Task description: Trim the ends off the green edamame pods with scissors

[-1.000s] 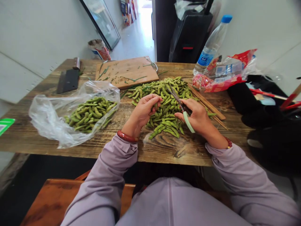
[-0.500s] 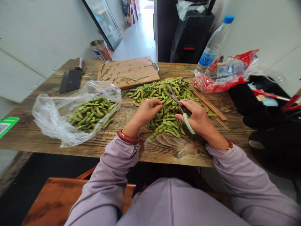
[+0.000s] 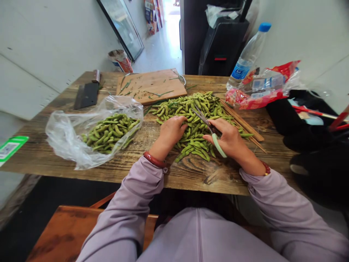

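A heap of green edamame pods is spread over the wooden table in front of me. My right hand is closed around scissors with pale green handles; their parted blades point left and away over the heap. At the heap's near left side, my left hand has its fingers curled in toward the thumb. Whatever it may hold is hidden behind the fingers. To its left, a clear plastic bag lies with its mouth spread, and more pods are inside it.
Behind the heap lies a cutting board with green scraps, and a cleaver is at the back left. Wooden chopsticks border the heap's right side. Farther right are a water bottle, red-and-clear packaging and a black bag.
My left hand has moved slightly right and turned, with its fingers now more curled and its back facing up. The scissors stay in my right hand, and the view has shifted slightly.
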`<state>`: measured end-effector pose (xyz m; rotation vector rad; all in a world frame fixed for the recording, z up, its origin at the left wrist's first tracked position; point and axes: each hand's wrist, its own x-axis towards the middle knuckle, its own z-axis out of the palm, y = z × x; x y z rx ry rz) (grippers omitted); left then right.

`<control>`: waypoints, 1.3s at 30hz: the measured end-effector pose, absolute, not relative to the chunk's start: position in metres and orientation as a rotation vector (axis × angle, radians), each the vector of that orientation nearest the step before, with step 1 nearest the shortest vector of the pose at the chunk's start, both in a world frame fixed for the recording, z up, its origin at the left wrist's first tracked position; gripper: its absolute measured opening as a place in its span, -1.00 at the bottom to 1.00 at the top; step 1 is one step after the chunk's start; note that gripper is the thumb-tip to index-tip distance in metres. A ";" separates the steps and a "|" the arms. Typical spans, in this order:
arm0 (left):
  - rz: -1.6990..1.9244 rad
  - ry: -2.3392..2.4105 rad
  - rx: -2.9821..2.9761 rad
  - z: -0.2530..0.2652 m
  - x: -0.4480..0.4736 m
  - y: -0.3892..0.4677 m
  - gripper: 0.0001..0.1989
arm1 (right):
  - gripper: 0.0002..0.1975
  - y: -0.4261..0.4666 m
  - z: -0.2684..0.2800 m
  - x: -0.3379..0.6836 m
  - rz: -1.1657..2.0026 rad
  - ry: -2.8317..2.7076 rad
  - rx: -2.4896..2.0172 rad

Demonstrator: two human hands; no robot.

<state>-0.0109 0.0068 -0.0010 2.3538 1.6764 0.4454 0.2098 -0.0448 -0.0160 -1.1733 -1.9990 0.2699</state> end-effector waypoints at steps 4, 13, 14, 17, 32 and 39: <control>0.340 1.681 2.433 0.001 -0.012 0.004 -0.75 | -0.57 -0.045 -0.016 0.210 0.272 -2.007 -1.165; 0.746 1.362 2.200 -0.005 -0.016 0.012 -0.85 | -0.57 -0.044 -0.017 0.211 0.271 -2.007 -1.159; 0.804 1.302 2.090 -0.004 -0.016 0.012 -0.85 | -0.57 -0.044 -0.017 0.211 0.274 -2.006 -1.156; 0.908 1.183 1.828 0.002 -0.014 0.010 -0.78 | -0.56 -0.044 -0.016 0.211 0.283 -2.005 -1.147; 0.670 2.183 2.112 0.020 -0.068 0.021 -0.83 | -0.58 -0.043 -0.017 0.211 0.263 -1.990 -1.137; 0.551 1.653 2.427 0.008 -0.043 0.016 -0.75 | -0.57 -0.043 -0.017 0.211 0.264 -2.010 -1.139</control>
